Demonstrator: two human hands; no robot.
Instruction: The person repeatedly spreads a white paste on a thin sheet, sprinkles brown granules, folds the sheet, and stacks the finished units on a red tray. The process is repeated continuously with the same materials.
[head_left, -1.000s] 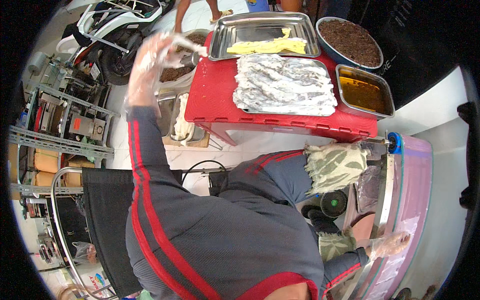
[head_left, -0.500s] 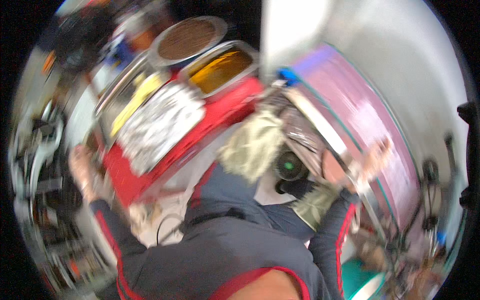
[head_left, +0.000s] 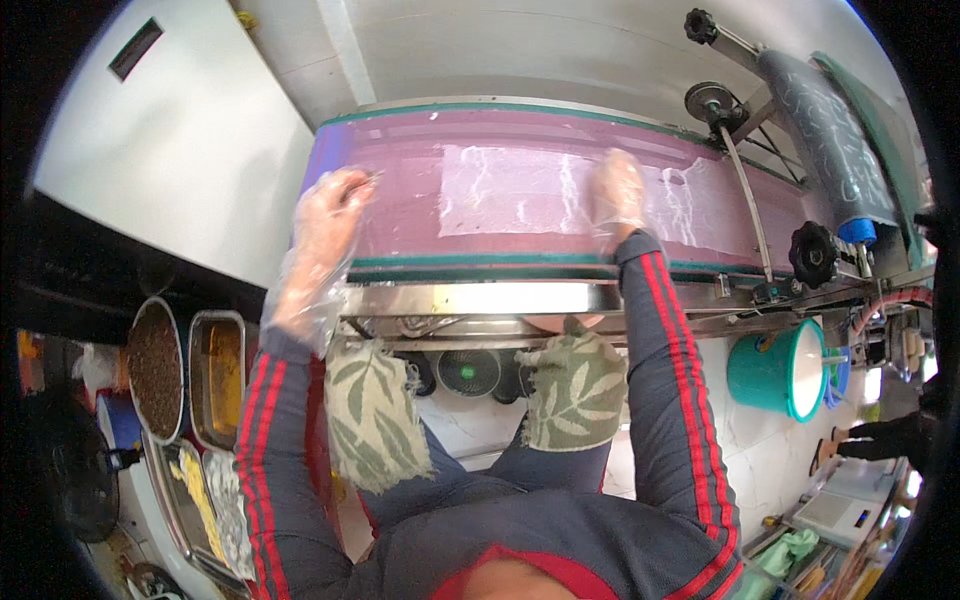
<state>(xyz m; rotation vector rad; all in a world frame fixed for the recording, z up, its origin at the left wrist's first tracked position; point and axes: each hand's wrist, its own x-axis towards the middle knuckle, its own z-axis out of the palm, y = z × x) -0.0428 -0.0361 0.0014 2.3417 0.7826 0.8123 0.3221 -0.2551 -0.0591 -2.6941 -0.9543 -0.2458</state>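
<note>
So we've got a thin, whitish, see-through sheet (head_left: 520, 195) lying flat on a long pink belt (head_left: 400, 220). It's roughly rectangular, long side running along the belt, with a pretty straight left edge that stops well short of the belt's left end. We see brighter white streaks and wrinkles across it, kinda wet-looking. A patch right of its middle is blocked from view, so we can't tell if it's one piece or several. The belt's glossy, has green edging, and goes bluish-purple at the left end.
</note>
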